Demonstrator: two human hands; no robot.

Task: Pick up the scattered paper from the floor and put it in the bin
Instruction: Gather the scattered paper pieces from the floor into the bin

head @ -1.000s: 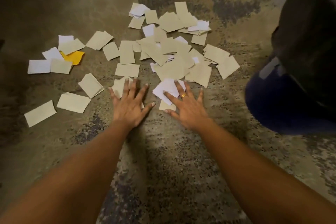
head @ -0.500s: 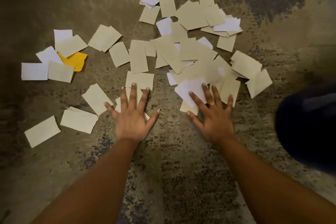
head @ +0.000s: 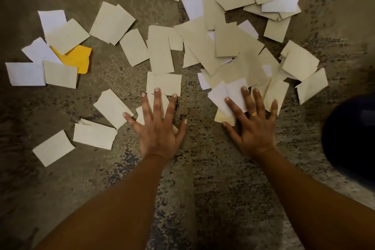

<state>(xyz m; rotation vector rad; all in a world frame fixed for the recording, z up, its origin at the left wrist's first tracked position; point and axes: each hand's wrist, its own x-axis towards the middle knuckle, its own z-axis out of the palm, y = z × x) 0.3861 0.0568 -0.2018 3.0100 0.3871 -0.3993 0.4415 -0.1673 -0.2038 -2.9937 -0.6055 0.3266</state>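
Several beige and white paper pieces (head: 227,44) lie scattered over a mottled brown carpet, thickest at the upper right. One yellow piece (head: 78,58) sits among a small cluster at the left. My left hand (head: 158,128) lies flat with fingers spread, on a beige piece near the centre. My right hand (head: 253,126), wearing a gold ring, presses flat with spread fingers on white pieces (head: 227,95) at the near edge of the big pile. Neither hand grips anything.
A dark rounded object (head: 351,138), probably the bin, sits blurred at the right edge. Loose beige pieces (head: 53,147) lie apart at the lower left. Bare carpet (head: 207,199) stretches between my forearms.
The camera has dropped closer to the floor, so the papers fill more of the view. Both hands stay flat, slid slightly forward onto the papers. The dark object moved toward the right edge.
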